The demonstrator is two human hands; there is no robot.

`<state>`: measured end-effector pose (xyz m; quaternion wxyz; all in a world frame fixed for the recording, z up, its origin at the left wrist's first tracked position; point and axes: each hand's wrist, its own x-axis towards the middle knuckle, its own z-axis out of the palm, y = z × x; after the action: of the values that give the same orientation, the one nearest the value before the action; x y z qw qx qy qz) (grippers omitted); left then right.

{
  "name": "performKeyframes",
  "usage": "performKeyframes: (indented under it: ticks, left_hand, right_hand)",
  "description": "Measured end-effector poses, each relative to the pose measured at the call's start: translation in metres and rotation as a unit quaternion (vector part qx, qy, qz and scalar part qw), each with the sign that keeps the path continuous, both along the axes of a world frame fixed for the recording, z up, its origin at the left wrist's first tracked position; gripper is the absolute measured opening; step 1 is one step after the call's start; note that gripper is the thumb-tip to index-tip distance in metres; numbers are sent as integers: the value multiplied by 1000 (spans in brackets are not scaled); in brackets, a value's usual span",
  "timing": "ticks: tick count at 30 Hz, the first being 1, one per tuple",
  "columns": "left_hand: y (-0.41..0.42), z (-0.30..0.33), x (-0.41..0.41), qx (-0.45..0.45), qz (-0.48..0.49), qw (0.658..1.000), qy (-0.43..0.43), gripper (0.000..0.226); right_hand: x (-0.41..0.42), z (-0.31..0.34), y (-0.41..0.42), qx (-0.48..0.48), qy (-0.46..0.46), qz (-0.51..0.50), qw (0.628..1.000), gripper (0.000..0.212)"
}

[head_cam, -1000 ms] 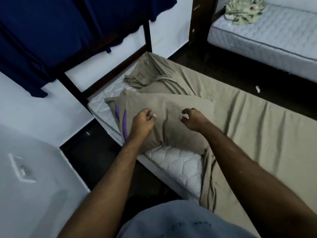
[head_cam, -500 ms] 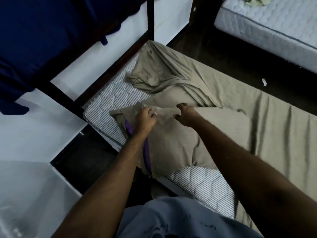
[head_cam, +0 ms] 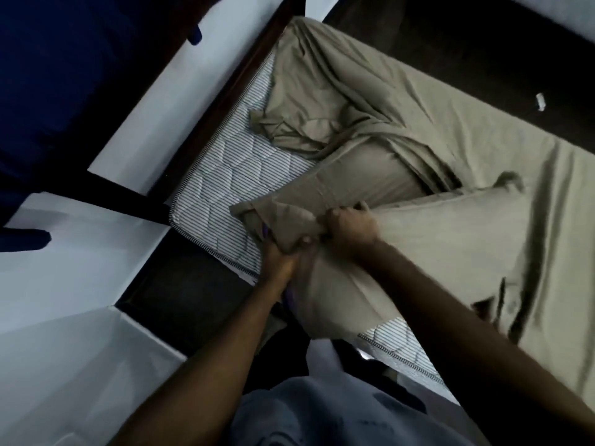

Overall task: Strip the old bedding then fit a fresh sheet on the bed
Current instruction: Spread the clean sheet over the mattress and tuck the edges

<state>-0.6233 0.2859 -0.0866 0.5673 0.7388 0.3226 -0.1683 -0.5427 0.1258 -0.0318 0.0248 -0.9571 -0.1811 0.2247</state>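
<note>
A pillow in an olive pillowcase (head_cam: pixel 428 252) lies across the near corner of the striped mattress (head_cam: pixel 225 175). My left hand (head_cam: pixel 283 255) grips the pillowcase's open end, where a purple edge of the inner pillow (head_cam: pixel 265 231) shows. My right hand (head_cam: pixel 351 226) grips a bunch of the same pillowcase just beside it. An olive sheet (head_cam: pixel 450 117) covers the rest of the mattress, crumpled and pulled off this corner.
The dark wooden bed frame (head_cam: pixel 231 75) runs along the white wall at left, with a post (head_cam: pixel 106 191) near the mattress corner. Dark blue cloth (head_cam: pixel 64 59) hangs from above. Dark floor (head_cam: pixel 483 43) lies beyond the bed, with a small white scrap (head_cam: pixel 541 101).
Both hands have closed on the open end of the pillowcase and bunched it. The pillow has turned and shifted towards me, and the view has tilted further down.
</note>
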Motion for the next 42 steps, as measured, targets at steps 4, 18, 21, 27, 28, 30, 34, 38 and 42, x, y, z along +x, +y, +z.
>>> performKeyframes:
  ticks: [4,18,21,27,28,30,34,38,42]
  left_hand:
    - [33,3,6,110,74,991,-9,100]
    - [55,-81,-1,41,-105,990,89,124]
    - [50,-86,-7,104,-145,981,76,130]
    - [14,-72,-30,232,-188,953,47,137]
    - [10,-71,-38,255,-180,950,21,136]
    - [3,-63,-58,293,-163,942,-20,129]
    - [-14,-30,-92,370,-114,918,-91,99]
    - [-20,36,-96,440,-16,884,-157,75]
    - [-26,133,-96,507,72,823,-247,65]
  right_hand:
    - [36,13,46,23,-65,126,990,35]
    - [103,-161,75,-106,133,73,983,51]
    - [101,-157,78,-93,114,76,986,44]
    - [75,-129,67,-37,95,13,995,42]
    - [68,-121,66,-21,81,1,996,42]
    - [52,-100,63,23,69,-21,997,41]
    - [22,-51,55,120,42,-42,991,39]
    - [-5,28,54,250,-26,-56,966,35]
    - [-35,120,35,433,-50,-104,894,31]
